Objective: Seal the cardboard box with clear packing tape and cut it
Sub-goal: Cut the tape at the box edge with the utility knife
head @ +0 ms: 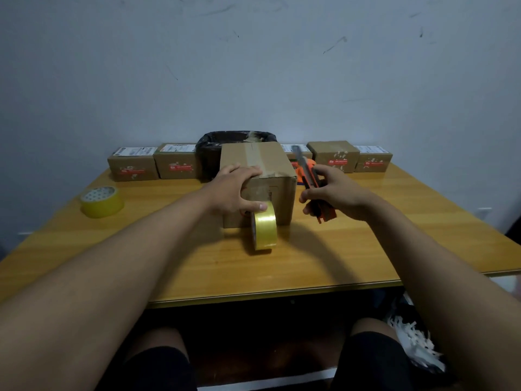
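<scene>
A brown cardboard box (pixel 270 162) stands in the middle of the table, with a strip of clear tape running over its closed top flaps and down the near face. A roll of clear yellowish packing tape (pixel 264 231) hangs on edge against that near face, still joined to the strip. My left hand (pixel 238 187) grips the box's near left top corner, thumb pressed on the front just above the roll. My right hand (pixel 332 193), just right of the box, holds an orange and black utility knife (pixel 311 184) with its blade extended and pointing up and away.
A second tape roll (pixel 101 201) lies flat at the table's left. Several small labelled cartons (pixel 132 165) line the far edge against the wall, either side of a black-lined bin (pixel 214 148). Something orange (pixel 299 173) lies behind the box. The table's front edge (pixel 253 294) is above my knees.
</scene>
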